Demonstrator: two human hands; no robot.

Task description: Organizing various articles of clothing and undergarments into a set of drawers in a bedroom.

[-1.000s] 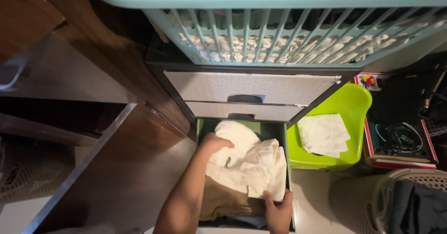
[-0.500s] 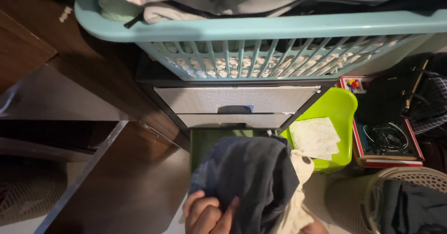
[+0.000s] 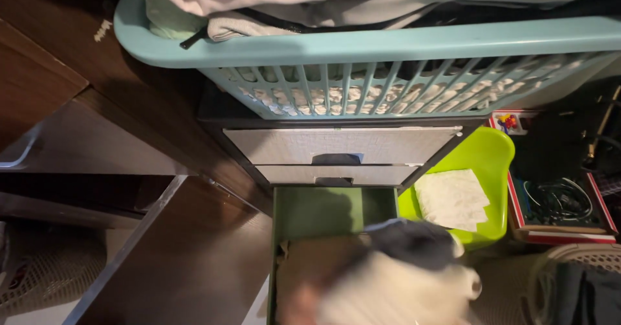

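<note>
Above the open green drawer [image 3: 323, 212], a teal laundry basket [image 3: 362, 47] overhangs blurred clothes [image 3: 394, 286].

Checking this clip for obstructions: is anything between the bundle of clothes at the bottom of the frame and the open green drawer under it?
Nothing visible does. The blurred cream and dark clothes hang right over the open green drawer, whose far end lies bare. The teal laundry basket sits higher up on the drawer unit, clear of the opening. The hands are too blurred to make out.

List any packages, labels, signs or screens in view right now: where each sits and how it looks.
Small box: right of the drawer unit, behind the lime-green bin; pale lid with red edge and bright multicoloured picture.
Red-rimmed flat box: far right, open-topped, holding dark coiled cables.
White mark: upper left on the dark wood panel; too small to tell.
No screens or signs.
</note>
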